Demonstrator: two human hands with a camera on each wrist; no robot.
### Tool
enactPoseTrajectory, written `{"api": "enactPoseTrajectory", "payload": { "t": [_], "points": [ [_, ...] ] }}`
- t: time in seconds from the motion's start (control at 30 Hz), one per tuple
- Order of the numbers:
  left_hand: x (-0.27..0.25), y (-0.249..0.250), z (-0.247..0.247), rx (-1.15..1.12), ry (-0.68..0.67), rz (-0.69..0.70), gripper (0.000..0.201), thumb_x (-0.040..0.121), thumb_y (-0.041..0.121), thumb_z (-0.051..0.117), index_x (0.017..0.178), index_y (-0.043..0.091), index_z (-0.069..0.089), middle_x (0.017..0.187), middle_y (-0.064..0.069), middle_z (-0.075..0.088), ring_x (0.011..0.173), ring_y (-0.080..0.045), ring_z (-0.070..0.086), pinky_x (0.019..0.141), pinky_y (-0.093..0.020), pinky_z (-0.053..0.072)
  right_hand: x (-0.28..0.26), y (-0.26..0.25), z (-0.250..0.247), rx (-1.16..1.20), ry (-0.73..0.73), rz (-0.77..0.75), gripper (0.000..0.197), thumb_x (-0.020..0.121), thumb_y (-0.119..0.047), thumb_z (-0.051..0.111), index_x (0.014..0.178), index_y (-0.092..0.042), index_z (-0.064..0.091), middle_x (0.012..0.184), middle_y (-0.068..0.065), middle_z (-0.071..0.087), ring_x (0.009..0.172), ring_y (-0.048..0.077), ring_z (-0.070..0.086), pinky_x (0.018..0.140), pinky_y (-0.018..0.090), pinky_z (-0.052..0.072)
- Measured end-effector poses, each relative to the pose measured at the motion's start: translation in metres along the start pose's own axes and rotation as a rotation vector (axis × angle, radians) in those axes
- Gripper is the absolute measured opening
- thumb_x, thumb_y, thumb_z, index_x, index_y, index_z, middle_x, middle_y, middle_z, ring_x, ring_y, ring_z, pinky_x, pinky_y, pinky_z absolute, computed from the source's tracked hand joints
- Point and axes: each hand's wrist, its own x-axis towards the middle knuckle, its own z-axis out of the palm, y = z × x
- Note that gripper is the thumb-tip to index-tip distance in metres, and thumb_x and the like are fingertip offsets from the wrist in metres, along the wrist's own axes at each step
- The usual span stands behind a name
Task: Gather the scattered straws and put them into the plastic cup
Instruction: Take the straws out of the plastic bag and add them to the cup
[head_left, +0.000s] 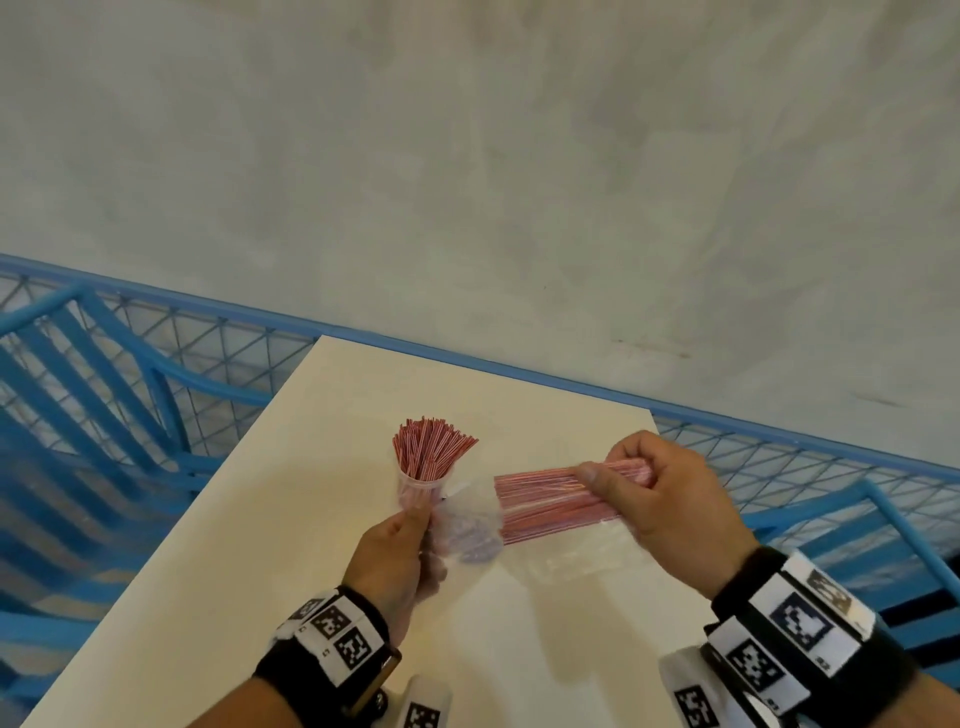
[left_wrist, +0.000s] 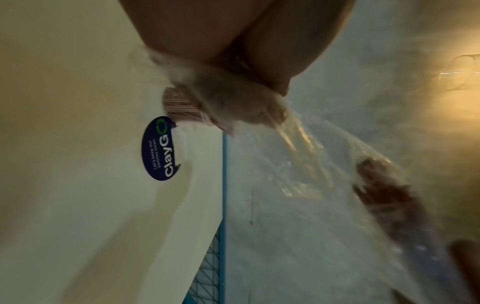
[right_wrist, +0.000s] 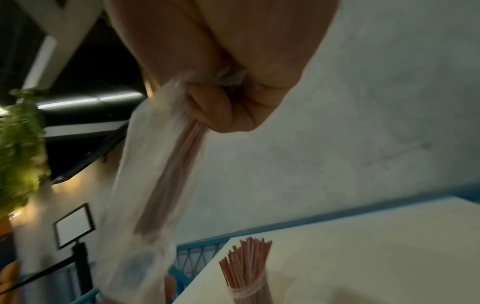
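The right hand (head_left: 660, 493) grips a bundle of straws (head_left: 545, 501) lying sideways, ends toward the cup (head_left: 420, 488); the left hand (head_left: 400, 551) pinches a plastic bag (head_left: 467, 525) beside the cup.

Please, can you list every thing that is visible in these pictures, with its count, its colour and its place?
plastic cup: one, clear, on the table, left of centre, full of upright straws.
straws in the cup: many, red and white, fanning out above the rim.
bundle of straws: one bundle, red and white, lying roughly level above the table, inside the bag.
plastic bag: one, clear, stretched between both hands.
table: one, cream, centre.
fence: blue, mesh, behind the table.
chairs: blue, at least two, at both sides of the table.
left hand: pinches the bag's end beside the cup.
right hand: grips the bundle through the bag.
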Motion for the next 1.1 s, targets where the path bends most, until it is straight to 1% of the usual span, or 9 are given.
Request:
{"api": "enactPoseTrajectory", "payload": {
  "t": [0.1,0.17,0.27,0.43,0.67,0.73,0.8,0.97,1.1],
  "points": [
    [0.003,-0.008,-0.004,-0.114,-0.059,-0.089,0.035,0.101,0.037,0.038,0.091,0.01,0.059,0.057,-0.002,0.057,0.037,-0.01,0.048,0.035,-0.018,0.038,0.013,-0.038,0.001,-0.137,-0.077,-0.075,0.032,0.078,-0.046,0.069,0.069,-0.017,0.057,0.052,-0.006,0.05,0.045,0.006,0.043,0.047,0.021,0.037],
    [0.006,-0.015,-0.005,-0.178,-0.127,-0.163,0.044,0.1,0.043,0.036,0.106,0.009,0.063,0.082,-0.01,0.074,0.063,-0.019,0.071,0.052,-0.029,0.055,0.021,-0.065,0.007,-0.203,-0.108,-0.121,0.036,0.079,-0.049,0.066,0.07,-0.016,0.057,0.056,-0.007,0.053,0.051,0.01,0.049,0.052,0.025,0.042],
    [0.005,-0.019,-0.001,-0.186,-0.147,-0.208,0.048,0.096,0.051,0.04,0.118,0.015,0.062,0.109,-0.011,0.072,0.098,-0.029,0.071,0.075,-0.044,0.058,0.03,-0.103,0.022,-0.3,-0.147,-0.18,0.036,0.08,-0.053,0.063,0.072,-0.019,0.058,0.067,-0.006,0.061,0.058,0.008,0.053,0.054,0.022,0.039],
    [0.007,-0.011,0.003,-0.339,-0.188,-0.247,0.049,0.097,0.044,0.044,0.094,0.007,0.077,0.087,-0.014,0.074,0.075,-0.027,0.071,0.066,-0.038,0.059,0.04,-0.142,0.042,-0.436,-0.182,-0.26,0.032,0.081,-0.055,0.06,0.075,-0.024,0.055,0.074,-0.011,0.056,0.069,0.003,0.052,0.054,0.018,0.033],
    [0.02,-0.008,-0.008,-0.608,-0.189,-0.326,0.044,0.092,0.041,0.052,0.117,0.008,0.066,0.096,-0.012,0.073,0.059,-0.023,0.07,0.05,-0.028,0.058,0.051,-0.158,0.045,-0.514,-0.203,-0.319,0.033,0.084,-0.052,0.058,0.079,-0.019,0.061,0.072,-0.009,0.056,0.071,0.01,0.054,0.058,0.023,0.038],
    [0.02,-0.008,-0.008,-0.641,-0.215,-0.268,0.038,0.093,0.032,0.05,0.114,0.006,0.067,0.1,-0.014,0.073,0.072,-0.026,0.073,0.062,-0.033,0.06,0.053,-0.161,0.041,-0.521,-0.201,-0.34,0.033,0.084,-0.051,0.058,0.082,-0.018,0.063,0.076,-0.01,0.059,0.074,0.009,0.055,0.062,0.024,0.042],
    [0.019,-0.009,-0.006,-0.656,-0.233,-0.227,0.037,0.091,0.026,0.049,0.112,0.004,0.07,0.111,-0.015,0.071,0.092,-0.027,0.072,0.089,-0.039,0.055,0.058,-0.163,0.036,-0.528,-0.185,-0.371,0.032,0.085,-0.05,0.059,0.082,-0.019,0.064,0.076,-0.011,0.059,0.074,0.006,0.055,0.062,0.022,0.041],
    [0.011,-0.008,-0.004,-0.689,-0.347,-0.201,0.035,0.094,0.019,0.046,0.101,-0.002,0.072,0.105,-0.018,0.072,0.085,-0.025,0.074,0.088,-0.037,0.056,0.068,-0.158,0.023,-0.551,-0.121,-0.386,0.025,0.087,-0.049,0.057,0.077,-0.026,0.06,0.07,-0.016,0.053,0.066,-0.002,0.049,0.056,0.015,0.032],
    [0.015,-0.016,-0.009,-0.459,-0.303,-0.22,0.037,0.092,0.028,0.057,0.113,0.0,0.069,0.124,-0.019,0.064,0.117,-0.03,0.06,0.112,-0.04,0.037,0.075,-0.149,0.01,-0.523,-0.005,-0.384,0.025,0.087,-0.047,0.057,0.075,-0.026,0.058,0.069,-0.016,0.054,0.066,-0.002,0.049,0.058,0.013,0.031]
  ]
}}
